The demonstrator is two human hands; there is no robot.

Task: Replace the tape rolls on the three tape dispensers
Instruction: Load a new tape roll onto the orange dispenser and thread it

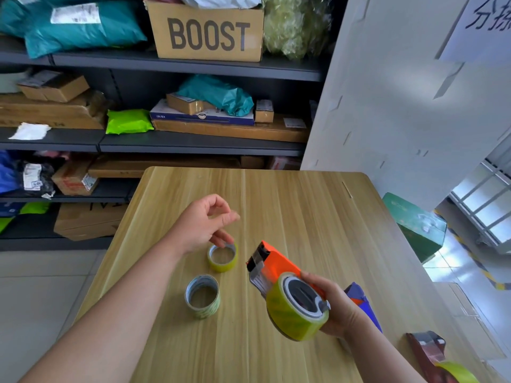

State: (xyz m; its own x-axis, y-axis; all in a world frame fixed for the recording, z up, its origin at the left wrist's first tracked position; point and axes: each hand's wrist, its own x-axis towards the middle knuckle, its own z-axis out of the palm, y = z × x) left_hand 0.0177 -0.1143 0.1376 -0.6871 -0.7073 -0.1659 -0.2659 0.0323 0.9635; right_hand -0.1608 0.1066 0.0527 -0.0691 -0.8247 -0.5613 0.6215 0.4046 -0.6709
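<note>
Your right hand (337,308) grips the orange dispenser (279,268), a full tape roll (297,310) seated on it. Your left hand (201,225) hangs relaxed and empty just above a thin roll (223,257). Loading looks done; next, thread the tape toward the blade (253,262).

**Illumination and Image Quality**

Daylight enters from the window (481,214) at right. This area is overexposed, and glare washes out the floor (445,258) beneath it. The white wall panel (401,106) is bright, with soft uneven patches. The table (290,205) is evenly lit, and shadows on it are faint and diffuse. The shelves (166,142) are dimmer and darkest at lower left. The tape roll (284,313) on the orange dispenser (276,264), held in the right hand (340,308), shows glossy highlights. Wide-angle distortion bows the shelf lines and splays the table edges. Fine detail is soft throughout, and the lower right corner is blurred.
</note>
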